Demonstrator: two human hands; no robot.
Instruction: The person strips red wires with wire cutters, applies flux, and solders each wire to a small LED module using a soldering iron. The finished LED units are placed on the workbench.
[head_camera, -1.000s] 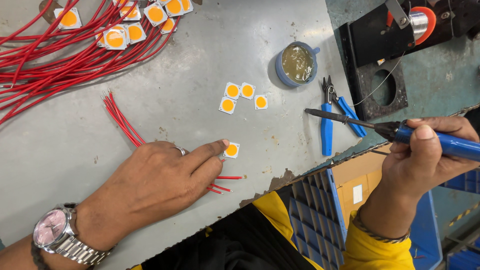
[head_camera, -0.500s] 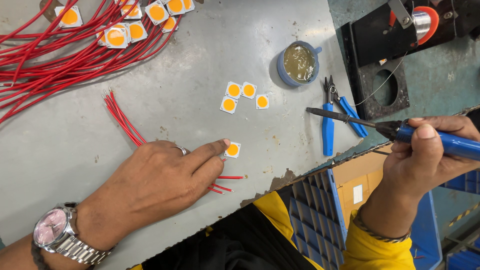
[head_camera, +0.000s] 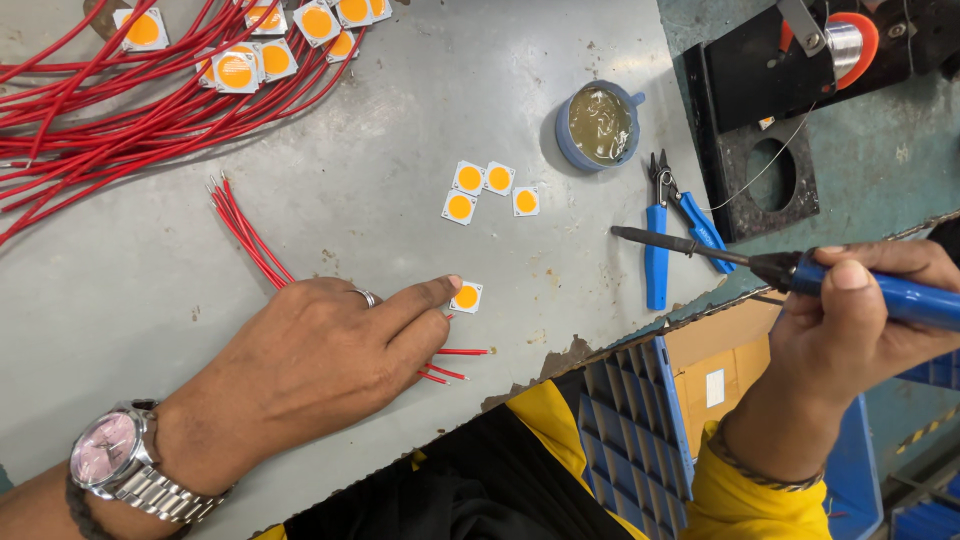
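Note:
My left hand lies flat on the grey table, its index fingertip touching a small white square chip with an orange centre. Short red wires run under that hand and stick out near its fingers. My right hand grips a blue-handled soldering iron whose dark tip points left, hovering above the table edge beside the blue cutters. The tip is apart from the chip.
Several loose chips lie mid-table below a round blue tin of flux. A mass of long red wires with more chips fills the top left. A black stand with a solder spool sits top right. Cardboard box and blue crate lie below the edge.

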